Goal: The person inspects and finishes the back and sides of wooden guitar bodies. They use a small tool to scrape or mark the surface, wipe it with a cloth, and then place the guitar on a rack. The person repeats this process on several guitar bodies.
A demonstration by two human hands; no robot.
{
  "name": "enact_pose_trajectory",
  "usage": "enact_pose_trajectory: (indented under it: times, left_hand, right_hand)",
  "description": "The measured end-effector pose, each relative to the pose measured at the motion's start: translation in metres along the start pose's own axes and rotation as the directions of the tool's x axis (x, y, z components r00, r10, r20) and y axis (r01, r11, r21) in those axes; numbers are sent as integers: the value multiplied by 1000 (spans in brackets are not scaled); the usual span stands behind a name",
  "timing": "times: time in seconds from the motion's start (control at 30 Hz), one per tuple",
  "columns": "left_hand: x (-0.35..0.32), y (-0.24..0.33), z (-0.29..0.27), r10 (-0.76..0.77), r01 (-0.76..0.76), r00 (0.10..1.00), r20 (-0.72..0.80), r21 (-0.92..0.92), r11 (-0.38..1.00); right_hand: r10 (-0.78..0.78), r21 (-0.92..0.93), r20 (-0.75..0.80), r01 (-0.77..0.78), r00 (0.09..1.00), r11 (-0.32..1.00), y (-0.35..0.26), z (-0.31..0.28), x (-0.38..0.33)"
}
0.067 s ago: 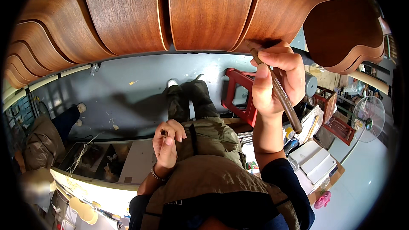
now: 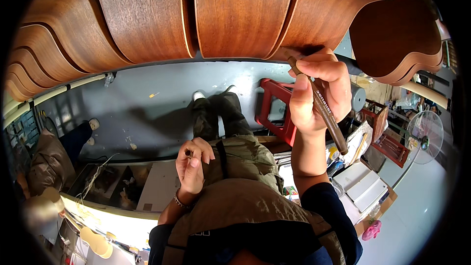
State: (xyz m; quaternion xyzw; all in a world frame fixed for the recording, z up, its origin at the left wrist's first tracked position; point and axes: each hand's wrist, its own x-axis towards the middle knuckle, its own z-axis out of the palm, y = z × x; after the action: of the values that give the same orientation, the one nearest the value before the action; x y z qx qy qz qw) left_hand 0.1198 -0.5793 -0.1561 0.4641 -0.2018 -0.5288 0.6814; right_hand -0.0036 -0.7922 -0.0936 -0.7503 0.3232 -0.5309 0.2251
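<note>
Right hand (image 2: 319, 91): pinching brown marker pen (image 2: 318, 104), tip at hanging wooden guitar body (image 2: 274, 14). Left hand (image 2: 193, 164): curled, possibly around a small cap (image 2: 187, 153).

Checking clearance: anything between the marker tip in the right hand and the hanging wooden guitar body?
Nothing. In the head view the brown marker, gripped by the right hand, has its tip right at the lower edge of the wooden guitar body.

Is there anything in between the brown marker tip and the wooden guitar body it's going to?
Nothing visible. The right hand holds the long brown marker pen with its tip right at the lower edge of the reddish-brown wooden guitar body. The left hand is lower down, clear of it.
</note>
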Motion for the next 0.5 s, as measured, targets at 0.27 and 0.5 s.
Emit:
enact_pose_trajectory:
  times: [0.27,0.5]
  left_hand:
    - [0,1,0,-1,1,1000,-7,-1,1000]
    - [1,1,0,-1,1,1000,-20,-2,1000]
  right_hand:
    - [47,27,-44,-46,998,999,1,3,-3]
    - [7,13,-11,-7,1000,1000,2,1,-2]
